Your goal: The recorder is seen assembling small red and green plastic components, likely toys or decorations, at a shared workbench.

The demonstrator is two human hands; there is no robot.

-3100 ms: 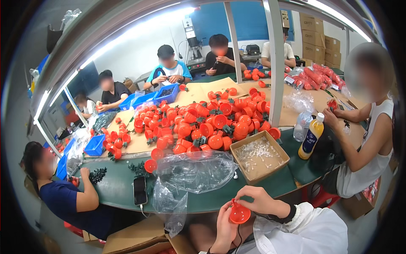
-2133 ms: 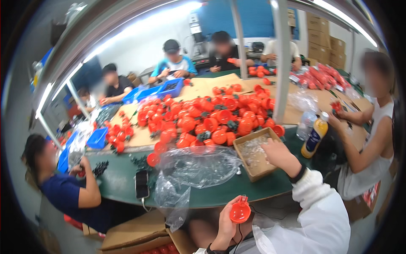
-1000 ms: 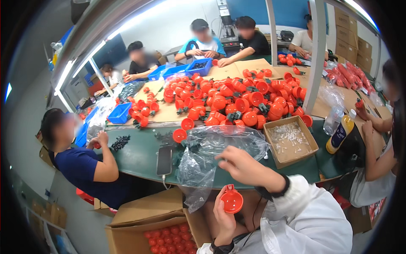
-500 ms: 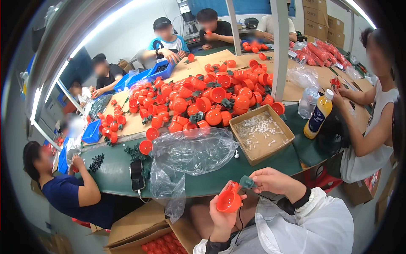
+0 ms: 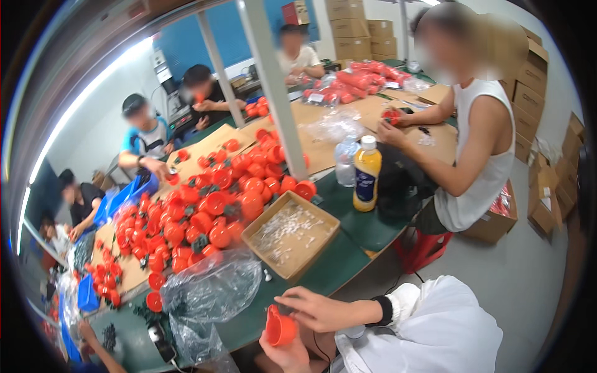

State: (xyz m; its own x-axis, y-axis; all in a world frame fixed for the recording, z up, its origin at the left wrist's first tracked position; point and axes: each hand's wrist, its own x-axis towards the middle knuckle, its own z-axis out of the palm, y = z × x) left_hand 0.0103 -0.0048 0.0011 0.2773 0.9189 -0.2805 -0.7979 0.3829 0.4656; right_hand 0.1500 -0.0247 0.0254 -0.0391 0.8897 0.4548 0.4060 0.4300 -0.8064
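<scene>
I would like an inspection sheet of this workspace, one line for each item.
Surface: green table, partly covered with brown cardboard sheets.
Job's things: orange cup-shaped part; heap of orange parts; cardboard box of small white pieces.
Clutter: clear plastic bags, yellow drink bottle, clear water bottle, phone.
Hands: left hand holds the orange part from below; right hand touches its rim.
Cables: nothing seen.
Surroundings: other people seated around the table; stacked cardboard cartons.

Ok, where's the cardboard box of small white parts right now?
In the head view the cardboard box sits mid-table, just right of the red cup pile and left of the yellow bottle.
</scene>
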